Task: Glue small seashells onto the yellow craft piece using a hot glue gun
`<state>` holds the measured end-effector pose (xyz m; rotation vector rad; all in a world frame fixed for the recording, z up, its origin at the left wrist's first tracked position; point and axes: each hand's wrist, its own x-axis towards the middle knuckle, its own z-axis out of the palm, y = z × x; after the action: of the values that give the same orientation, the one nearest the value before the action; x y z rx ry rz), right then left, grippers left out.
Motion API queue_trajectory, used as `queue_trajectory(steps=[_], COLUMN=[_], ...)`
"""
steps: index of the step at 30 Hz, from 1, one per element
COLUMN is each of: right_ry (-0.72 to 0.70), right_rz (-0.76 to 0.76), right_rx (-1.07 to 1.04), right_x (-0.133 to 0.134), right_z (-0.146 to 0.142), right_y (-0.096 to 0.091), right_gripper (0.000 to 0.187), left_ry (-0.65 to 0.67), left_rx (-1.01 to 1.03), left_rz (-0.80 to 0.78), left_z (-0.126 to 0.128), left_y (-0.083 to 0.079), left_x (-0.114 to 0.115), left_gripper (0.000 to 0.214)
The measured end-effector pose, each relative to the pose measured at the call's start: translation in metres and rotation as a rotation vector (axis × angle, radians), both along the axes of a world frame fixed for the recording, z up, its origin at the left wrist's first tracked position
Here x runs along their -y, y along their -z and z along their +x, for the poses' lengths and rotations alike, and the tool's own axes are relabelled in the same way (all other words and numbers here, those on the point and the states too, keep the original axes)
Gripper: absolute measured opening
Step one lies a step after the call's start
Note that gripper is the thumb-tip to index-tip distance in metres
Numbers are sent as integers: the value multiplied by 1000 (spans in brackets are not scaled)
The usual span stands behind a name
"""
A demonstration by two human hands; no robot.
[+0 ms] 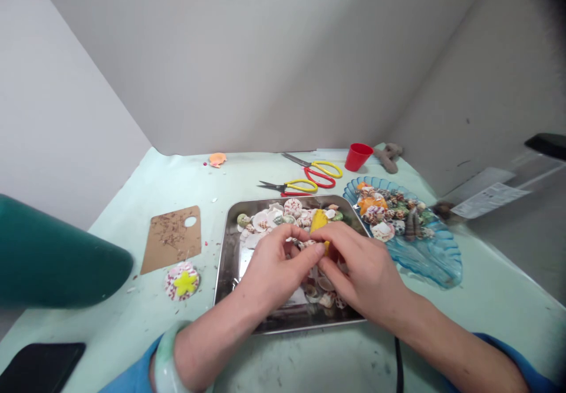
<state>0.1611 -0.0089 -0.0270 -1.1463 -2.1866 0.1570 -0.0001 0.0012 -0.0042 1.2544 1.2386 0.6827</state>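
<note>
Your left hand and right hand meet at frame centre, fingertips of both pinched on yellow piece. Piece held just above shells in steel tray. Blue dish right of tray; scissors above it.

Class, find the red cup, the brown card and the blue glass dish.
red cup (357, 157), head view, on its side wall.
brown card (172, 241), head view, on its middle.
blue glass dish (435, 258), head view, on its bare near part.
</note>
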Motion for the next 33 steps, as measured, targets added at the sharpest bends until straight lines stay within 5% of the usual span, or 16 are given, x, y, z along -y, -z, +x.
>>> queue_trajectory(steps=[33], right_ry=[16], right_rz=[6], right_rx=[5], right_x=[0], right_z=[0], right_y=[0], right_gripper=[18], left_ry=[0], left_rx=[74], left_rz=[8], left_z=[2], left_y=[-2], left_x=[0], left_gripper=[23])
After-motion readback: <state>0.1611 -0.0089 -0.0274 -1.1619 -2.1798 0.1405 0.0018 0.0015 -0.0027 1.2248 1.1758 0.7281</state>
